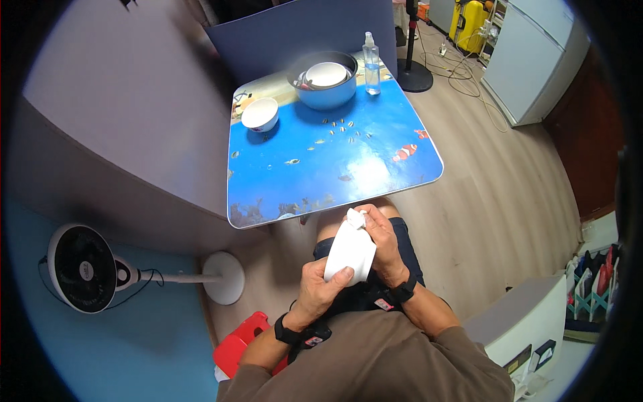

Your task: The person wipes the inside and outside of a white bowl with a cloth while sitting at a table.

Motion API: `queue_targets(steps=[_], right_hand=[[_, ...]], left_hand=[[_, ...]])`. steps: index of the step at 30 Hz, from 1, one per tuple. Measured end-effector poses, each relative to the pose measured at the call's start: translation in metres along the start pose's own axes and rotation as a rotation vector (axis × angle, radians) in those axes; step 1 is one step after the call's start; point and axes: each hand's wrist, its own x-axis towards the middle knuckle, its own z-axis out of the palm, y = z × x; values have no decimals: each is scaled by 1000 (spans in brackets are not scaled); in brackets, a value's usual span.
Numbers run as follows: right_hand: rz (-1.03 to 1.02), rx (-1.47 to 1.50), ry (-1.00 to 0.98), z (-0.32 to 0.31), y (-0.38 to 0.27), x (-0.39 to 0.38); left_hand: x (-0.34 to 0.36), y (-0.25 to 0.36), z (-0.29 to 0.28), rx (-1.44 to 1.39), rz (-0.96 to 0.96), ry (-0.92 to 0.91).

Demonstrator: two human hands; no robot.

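Above my lap, my left hand grips a white bowl tilted on its side, thumb on the near part and fingers mostly hidden. My right hand is closed at the bowl's far right side, pressing a crumpled white cloth or tissue against it. On the table ahead stands another white bowl, upright. Behind it to the right, a large blue pot holds a white bowl and other pieces I cannot make out. A clear spray bottle stands beside the pot.
The small table has a blue sea-print top, its near edge just beyond my knees. A white fan is at the left, a red stool by my left side, a white cabinet at the right. Cables lie on the floor near the fridge.
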Motion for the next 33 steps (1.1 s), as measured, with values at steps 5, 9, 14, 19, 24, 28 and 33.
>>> queue_targets(steps=[5,9,14,19,24,28,33], right_hand=[[-80,-189,-38,5,-11,-7],[-110,-474,-98,17,-20,-15],[-544,-916,-374,54,-37,-24],[-268,-700,-117,54,-40,-25],[59,-352,-81,22,-26,-9],[-77,-470,30,13,-23,-15],[-269,-735,104,-9,-42,-16]], left_hand=[[9,18,3,-99,-164,-17],[11,18,4,-198,-205,36],[1,-1,-13,-163,-83,35],[-8,19,-4,59,24,13],[-9,30,-4,317,309,-55],[-1,18,-12,251,212,-94],[-3,8,-20,95,64,-76]])
